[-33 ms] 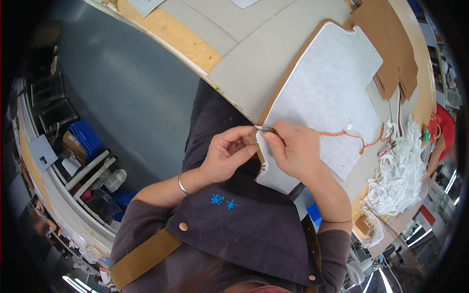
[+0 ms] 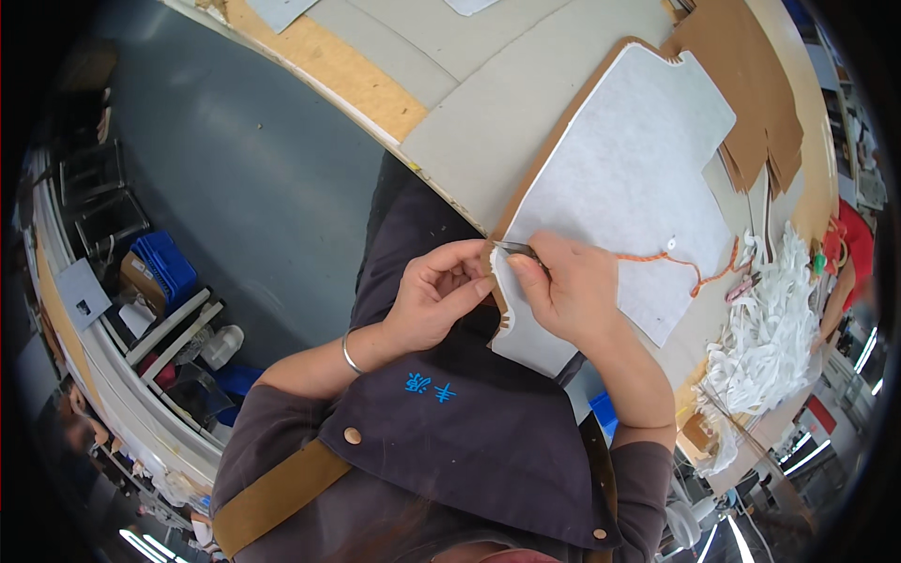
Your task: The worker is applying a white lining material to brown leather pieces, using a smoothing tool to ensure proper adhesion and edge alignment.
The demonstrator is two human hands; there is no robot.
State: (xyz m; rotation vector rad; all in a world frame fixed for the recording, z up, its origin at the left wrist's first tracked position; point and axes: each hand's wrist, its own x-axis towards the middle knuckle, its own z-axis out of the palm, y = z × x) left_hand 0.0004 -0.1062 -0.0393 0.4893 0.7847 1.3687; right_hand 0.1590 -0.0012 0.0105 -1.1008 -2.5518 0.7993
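A white-faced panel with a brown edge (image 2: 624, 150) lies on the table, its near corner overhanging the front. My left hand (image 2: 434, 293) pinches the brown edge at that corner between thumb and fingers. My right hand (image 2: 574, 286) is closed round small metal thread snips (image 2: 514, 248), their pointed tips at the brown edge beside my left fingertips. The handles are mostly hidden in my palm. An orange twisted cord (image 2: 648, 256) runs from behind my right hand across the panel. Small notches show in the brown edge along the curve below my hands.
Brown sheets (image 2: 751, 84) are stacked at the far right. A heap of white strips (image 2: 765, 328) lies on the right of the table, with another person's arm (image 2: 840, 291) beyond it. Grey board (image 2: 507, 122) covers the tabletop. Blue bins (image 2: 164, 265) stand at the left.
The snips' tips have shifted slightly and more of the metal shows. Both hands stay at the same corner of the panel.
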